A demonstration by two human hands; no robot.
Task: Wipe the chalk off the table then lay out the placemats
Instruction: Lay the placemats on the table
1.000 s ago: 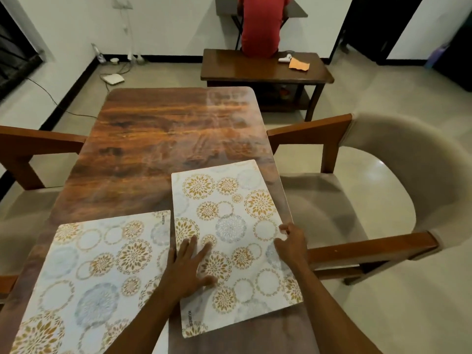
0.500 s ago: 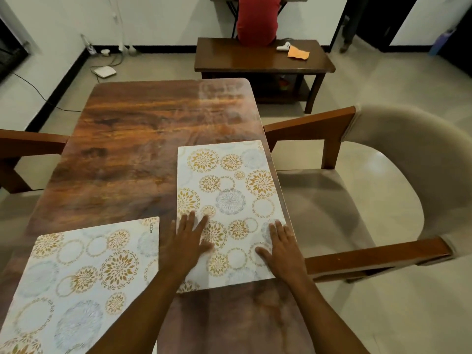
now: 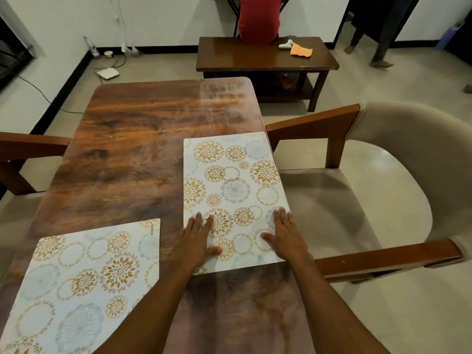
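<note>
Right now both hands are flat on the right placemat — no grip at all, fingers stretched out and palms pressing down. That floral mat, white with gold and grey medallions, lies lengthwise along the right edge of the wooden tabletop, its long side running just about flush with that edge. The left hand covers the mat's near-left corner, with its heel reaching over the mat's near border onto the wood; the right hand presses the near-right corner, right by the tabletop's edge. A second placemat of the same pattern sits on the near-left part of the tabletop, turned at a slight angle, apart from the first with a strip of bare wood between them — neither hand touches it. A pale hazy smear shows on the far-right part of the tabletop, beyond the right placemat. Beside the tabletop's right edge stands a beige cushioned chair with wooden arms, and beyond the far end a low wooden bench carries an orange cloth.
</note>
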